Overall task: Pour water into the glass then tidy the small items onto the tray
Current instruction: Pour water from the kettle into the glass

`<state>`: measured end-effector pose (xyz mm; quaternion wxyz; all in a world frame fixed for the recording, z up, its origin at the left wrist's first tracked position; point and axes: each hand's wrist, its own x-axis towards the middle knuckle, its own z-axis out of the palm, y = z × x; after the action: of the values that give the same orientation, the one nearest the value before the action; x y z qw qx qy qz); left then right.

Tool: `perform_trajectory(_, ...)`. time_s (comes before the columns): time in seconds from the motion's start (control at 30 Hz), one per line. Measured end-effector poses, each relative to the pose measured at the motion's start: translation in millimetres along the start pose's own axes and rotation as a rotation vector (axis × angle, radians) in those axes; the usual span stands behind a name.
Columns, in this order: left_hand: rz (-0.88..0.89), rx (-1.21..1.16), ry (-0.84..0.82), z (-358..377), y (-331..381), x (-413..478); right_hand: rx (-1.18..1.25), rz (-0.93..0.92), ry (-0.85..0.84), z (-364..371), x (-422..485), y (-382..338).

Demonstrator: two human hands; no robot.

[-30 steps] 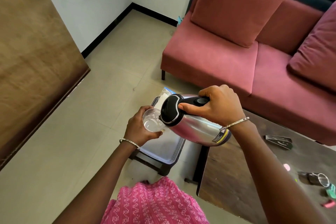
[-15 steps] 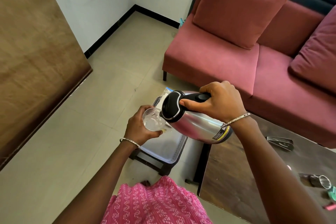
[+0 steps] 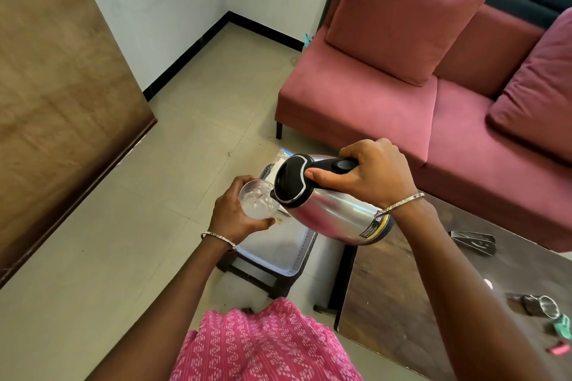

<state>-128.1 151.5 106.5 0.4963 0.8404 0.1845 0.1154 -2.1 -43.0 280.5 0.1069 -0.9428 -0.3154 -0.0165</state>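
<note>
My left hand (image 3: 230,215) grips a clear glass (image 3: 256,198) with water in its bottom, held above a steel tray (image 3: 272,252). My right hand (image 3: 371,175) holds the black handle of a steel kettle (image 3: 334,213), tipped with its black-lidded spout at the rim of the glass. The tray rests on a small dark stool. Small items lie on the dark table at the right: a small steel cup (image 3: 543,306), a green clip (image 3: 563,326), a pink piece (image 3: 558,349) and a dark folded packet (image 3: 473,241).
The dark wooden table (image 3: 402,303) stands to my right, close to a pink sofa (image 3: 433,96) with cushions. A brown wooden panel (image 3: 62,86) fills the left. Beige floor tiles lie between them. Pink cloth covers my lap at the bottom.
The kettle and glass stay together over the tray, shifted slightly as my head moved. More water shows in the glass.
</note>
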Motion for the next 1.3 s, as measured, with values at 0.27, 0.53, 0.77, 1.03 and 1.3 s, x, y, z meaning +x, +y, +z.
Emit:
perform_trajectory(0.27, 0.007, 0.023, 0.0, -0.6, 4.1, -1.7, 0.004, 0.009, 0.013, -2.0, -3.4, -0.5)
perform_trajectory(0.53, 0.004, 0.013, -0.01, 1.1, 5.6, -1.3, -0.011, 0.001, 0.003, -5.0, -1.8, 1.5)
perform_trajectory(0.77, -0.008, 0.003, -0.006, 1.4, 4.3, -0.8, -0.028, -0.005, 0.0, -5.6, 0.3, 0.0)
perform_trajectory(1.03, -0.011, 0.022, -0.017, -2.7, 1.4, 0.4, -0.024, -0.01, -0.003, -6.8, 3.4, -2.0)
perform_trajectory(1.3, -0.005, 0.005, -0.012, -4.3, 0.0, 1.0, -0.032, -0.018, -0.017, -5.8, 4.7, -5.9)
